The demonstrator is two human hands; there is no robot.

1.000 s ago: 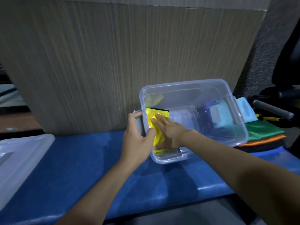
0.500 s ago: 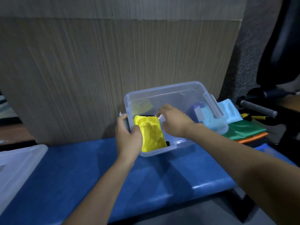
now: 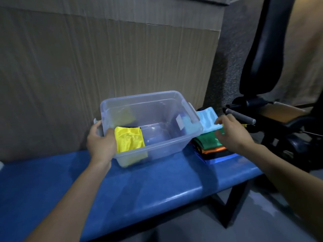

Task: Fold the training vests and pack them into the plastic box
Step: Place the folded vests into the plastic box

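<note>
- Head view: a clear plastic box (image 3: pixel 157 123) with rounded corners stands on a blue padded bench (image 3: pixel 139 189), close to a brown corrugated cardboard sheet (image 3: pixel 104 67) propped behind it. The box's long axis runs from near left to far right, with a handle lip at each short end.
- A folded yellow training vest (image 3: pixel 129 138) lies flat on the box floor at the left end, against the near wall, with a black edge showing along its far side. Its longer side runs across the box's short width.
- The left hand (image 3: pixel 100 142) grips the left end of the box, thumb hooked over the rim inside and fingers wrapped round the outer handle lip.
- The right hand (image 3: pixel 230 133) is outside the box, over a stack of folded vests at the right end of the bench: a light blue vest (image 3: pixel 208 119) on top towards the back, a dark green vest (image 3: pixel 206 140) below it, then an orange vest (image 3: pixel 213 150) and a black layer beneath.
- The right hand's fingers are loosely bent and spread, their tips at the light blue and green cloth; whether they pinch it I cannot tell.
- A black office chair (image 3: pixel 262 58) stands to the right, beyond the bench.
</note>
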